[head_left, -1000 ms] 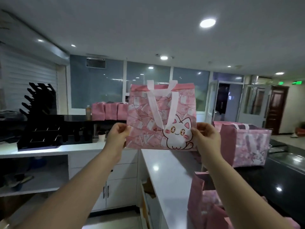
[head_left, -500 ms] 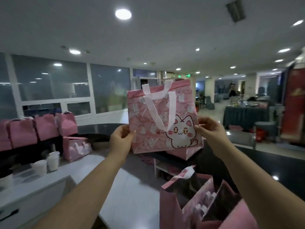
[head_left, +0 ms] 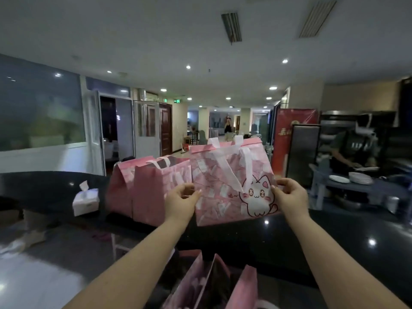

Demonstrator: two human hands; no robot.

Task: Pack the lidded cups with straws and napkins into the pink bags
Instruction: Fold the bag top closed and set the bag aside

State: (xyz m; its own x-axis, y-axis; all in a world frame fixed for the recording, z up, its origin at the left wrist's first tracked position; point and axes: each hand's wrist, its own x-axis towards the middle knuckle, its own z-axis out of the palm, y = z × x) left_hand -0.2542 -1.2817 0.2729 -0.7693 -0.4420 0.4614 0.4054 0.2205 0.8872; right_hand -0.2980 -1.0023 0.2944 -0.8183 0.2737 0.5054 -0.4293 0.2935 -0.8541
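Head view. One pink bag (head_left: 214,197) with a cat print is held up at arm's length over the dark table (head_left: 345,246). It looks flat, its mouth folded shut at the top and its white handles hanging down the front face.

- Left hand (head_left: 181,201): grip closed on the bag's left edge, thumb in front and fingers behind.
- Right hand (head_left: 289,196): grip closed on the right edge beside the cat, the same pinch.
- Cannot tell whether the bag's bottom edge touches the table or hangs just above it.
- Standing pink bags (head_left: 151,192) are on the table just left of and behind the held one, overlapped by it. At least one has its top open.
- More open bags (head_left: 189,282) are at the lower edge, close to the body. Their insides are too dark to read.
- A white tissue box (head_left: 85,200) is farther left on the table.
- Another person (head_left: 352,148) is working at the far right near a stack of plates (head_left: 360,178).

Progress, as a judgement: no cups, straws or loose napkins are in sight, so nothing shows as packed. The held bag seems empty and unopened. It appears to be at the stage of being set out beside the others. It has yet to be opened and stood up, and every bag has yet to be filled.
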